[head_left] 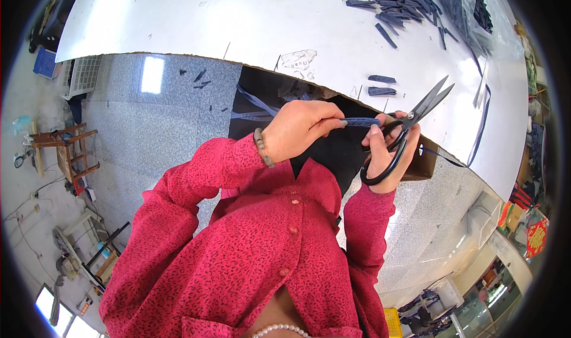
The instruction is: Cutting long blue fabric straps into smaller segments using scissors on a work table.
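A narrow blue fabric strip (361, 122) is stretched between my hands, just off the near edge of the table. My left hand (303, 127) pinches it between thumb and fingers, and long blue tails (257, 103) trail out to the left over dark cloth. The strip's other end is at the thumb and fingertips of my right hand (386, 150). That hand also holds black-handled scissors (423, 107), their loops around the fingers and palm. The blades are parted and point up to the right, away from the strip. Two short dark blue pieces (382, 91) lie on the table close by.
The white table (196, 22) spans the top, with a pile of dark blue strips (398, 2) beside a clear plastic bag (461, 11). A dark cord (476, 141) droops over the right edge. A brown box (421, 162) stands below. Scraps (202, 79) and a wooden stool (71, 150) are left.
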`<action>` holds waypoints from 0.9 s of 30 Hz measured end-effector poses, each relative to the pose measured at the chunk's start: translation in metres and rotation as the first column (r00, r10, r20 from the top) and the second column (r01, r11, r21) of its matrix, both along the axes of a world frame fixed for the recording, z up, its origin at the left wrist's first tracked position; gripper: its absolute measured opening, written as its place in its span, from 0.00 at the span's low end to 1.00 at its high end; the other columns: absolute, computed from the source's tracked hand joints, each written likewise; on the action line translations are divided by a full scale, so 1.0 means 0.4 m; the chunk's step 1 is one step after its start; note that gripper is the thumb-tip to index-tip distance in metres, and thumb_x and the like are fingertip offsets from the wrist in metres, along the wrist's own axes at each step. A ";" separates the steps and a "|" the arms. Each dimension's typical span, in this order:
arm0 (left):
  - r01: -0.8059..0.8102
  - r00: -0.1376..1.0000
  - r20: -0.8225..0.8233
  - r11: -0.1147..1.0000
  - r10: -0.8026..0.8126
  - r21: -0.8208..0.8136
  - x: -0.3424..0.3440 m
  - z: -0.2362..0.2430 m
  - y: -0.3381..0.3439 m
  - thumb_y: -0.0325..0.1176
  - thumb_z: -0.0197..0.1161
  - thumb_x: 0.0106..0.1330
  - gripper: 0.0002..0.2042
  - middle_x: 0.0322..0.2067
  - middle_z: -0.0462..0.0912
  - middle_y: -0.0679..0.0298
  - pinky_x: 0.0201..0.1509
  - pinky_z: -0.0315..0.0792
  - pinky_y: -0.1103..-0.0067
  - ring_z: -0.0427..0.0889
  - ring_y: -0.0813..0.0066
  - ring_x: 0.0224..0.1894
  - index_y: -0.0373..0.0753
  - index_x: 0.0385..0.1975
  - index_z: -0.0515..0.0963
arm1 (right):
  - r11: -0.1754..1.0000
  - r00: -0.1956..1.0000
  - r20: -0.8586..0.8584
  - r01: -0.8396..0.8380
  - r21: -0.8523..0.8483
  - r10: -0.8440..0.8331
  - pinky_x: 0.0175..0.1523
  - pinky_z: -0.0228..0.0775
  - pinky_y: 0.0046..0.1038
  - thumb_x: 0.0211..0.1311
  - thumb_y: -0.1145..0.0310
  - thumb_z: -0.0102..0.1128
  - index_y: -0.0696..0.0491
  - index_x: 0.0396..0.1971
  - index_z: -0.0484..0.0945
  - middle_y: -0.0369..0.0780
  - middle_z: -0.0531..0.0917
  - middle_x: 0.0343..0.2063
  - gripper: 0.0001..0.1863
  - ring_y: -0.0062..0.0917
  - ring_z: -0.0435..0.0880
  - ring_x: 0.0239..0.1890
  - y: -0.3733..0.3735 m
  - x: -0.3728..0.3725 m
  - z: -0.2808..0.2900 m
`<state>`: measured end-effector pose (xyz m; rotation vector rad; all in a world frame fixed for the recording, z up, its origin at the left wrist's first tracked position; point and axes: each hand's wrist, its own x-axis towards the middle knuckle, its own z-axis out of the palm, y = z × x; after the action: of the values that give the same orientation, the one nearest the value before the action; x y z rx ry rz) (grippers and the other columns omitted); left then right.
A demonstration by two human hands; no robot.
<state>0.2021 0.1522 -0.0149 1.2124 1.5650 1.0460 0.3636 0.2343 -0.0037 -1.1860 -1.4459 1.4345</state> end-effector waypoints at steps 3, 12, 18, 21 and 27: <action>-0.041 0.979 -0.180 0.964 0.091 0.262 0.011 -0.032 0.003 0.33 0.56 0.65 0.07 0.20 0.77 0.59 0.29 0.70 0.72 0.79 0.61 0.24 0.39 0.36 0.77 | 0.999 0.999 0.000 0.035 -0.006 -0.035 0.28 0.72 0.17 0.51 0.81 0.59 0.59 0.49 0.62 0.41 0.78 0.32 0.24 0.17 0.76 0.24 0.004 0.002 -0.005; -0.066 0.998 0.010 0.997 0.067 -0.048 -0.009 0.005 0.039 0.29 0.58 0.63 0.07 0.20 0.80 0.64 0.28 0.69 0.82 0.76 0.82 0.23 0.33 0.35 0.78 | 0.992 0.990 0.075 0.121 -0.044 -0.117 0.27 0.71 0.18 0.51 0.82 0.58 0.58 0.49 0.63 0.42 0.78 0.32 0.24 0.18 0.76 0.25 0.017 0.007 -0.019; -0.008 0.994 -0.105 0.998 0.002 -0.059 -0.010 0.011 0.095 0.30 0.59 0.62 0.07 0.18 0.79 0.65 0.28 0.69 0.83 0.75 0.83 0.22 0.33 0.32 0.79 | 0.984 0.986 0.082 0.154 -0.085 -0.147 0.25 0.72 0.18 0.51 0.81 0.60 0.58 0.49 0.63 0.41 0.77 0.32 0.24 0.17 0.76 0.25 0.040 0.025 -0.029; -0.001 0.989 -0.146 0.998 -0.008 -0.057 -0.020 -0.001 0.132 0.31 0.60 0.62 0.07 0.17 0.79 0.65 0.27 0.68 0.83 0.75 0.83 0.21 0.33 0.32 0.79 | 0.982 0.985 0.080 0.158 -0.103 -0.151 0.25 0.70 0.17 0.54 0.78 0.60 0.59 0.50 0.62 0.41 0.77 0.31 0.24 0.17 0.76 0.25 0.048 0.037 -0.032; 0.033 0.979 -0.197 0.995 -0.050 -0.092 -0.025 0.004 0.156 0.31 0.59 0.60 0.07 0.17 0.80 0.61 0.27 0.71 0.77 0.80 0.70 0.20 0.34 0.28 0.79 | 0.991 0.996 0.026 0.084 -0.103 -0.082 0.22 0.65 0.17 0.60 0.73 0.58 0.57 0.48 0.61 0.37 0.75 0.26 0.19 0.15 0.72 0.20 -0.005 0.085 -0.053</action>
<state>0.1921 0.2146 -0.0135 1.3157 1.7121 0.8402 0.3975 0.2324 -0.0251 -1.3147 -1.3333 1.4587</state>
